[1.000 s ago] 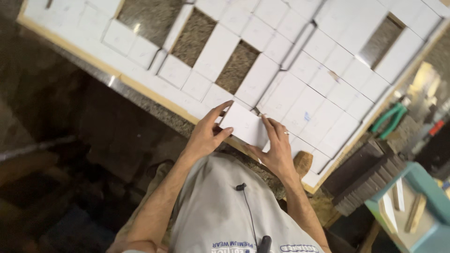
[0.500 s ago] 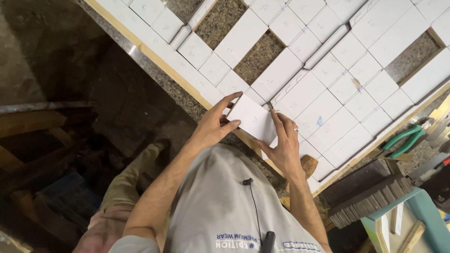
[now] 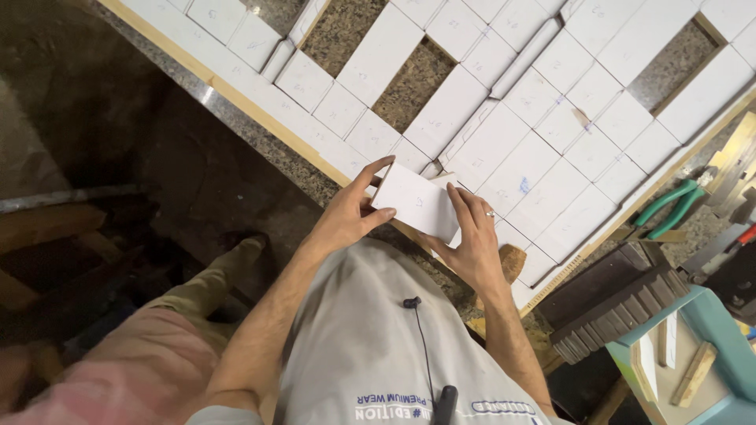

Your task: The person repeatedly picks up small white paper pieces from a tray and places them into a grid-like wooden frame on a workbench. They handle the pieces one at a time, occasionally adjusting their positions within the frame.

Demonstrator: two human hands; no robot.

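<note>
I hold a white rectangular tile (image 3: 417, 203) between both hands, just above the near edge of a wooden-framed board (image 3: 260, 114) covered with several white tiles. My left hand (image 3: 352, 211) grips the tile's left end with thumb and fingers. Its right side is gripped by my right hand (image 3: 471, 242), which wears a ring. The laid tiles (image 3: 543, 142) form staggered rows with a few open gaps showing speckled stone (image 3: 413, 79).
Green-handled pliers (image 3: 669, 206) lie at the right by the board's edge. A dark stack of flat pieces (image 3: 622, 303) and a teal tray (image 3: 701, 354) with wooden bits sit at lower right. Dark floor (image 3: 118, 134) lies left.
The view has shifted so the board sits higher and further right. My hands have lifted the tile slightly off the board edge and tilted it.
</note>
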